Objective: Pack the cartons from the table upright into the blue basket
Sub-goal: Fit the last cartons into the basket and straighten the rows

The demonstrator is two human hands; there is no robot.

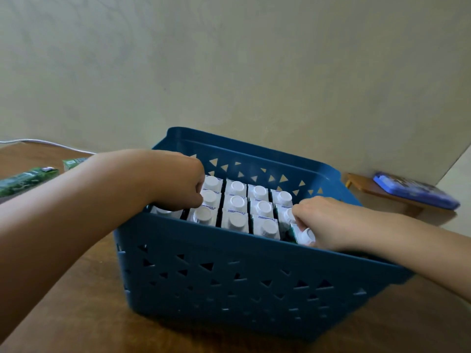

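Blue plastic basket (pixel 244 281), triangle-perforated, set on wooden table (pixel 76 314) | white-capped cartons (pixel 237 202) packed upright in rows | left hand (pixel 175 182) curled among them, grip unclear | tilted carton (pixel 302 234) gripped by right hand (pixel 323 220)

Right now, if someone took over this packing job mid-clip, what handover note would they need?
Left hand: inside the blue basket at its left end, fingers curled among the carton caps; what it grips is hidden.
Right hand: grips a tilted carton at the near right corner.
Done: rows of white-capped cartons stand upright in the basket.
Left: seat the tilted carton upright, then pack the two green cartons lying on the table, far left.
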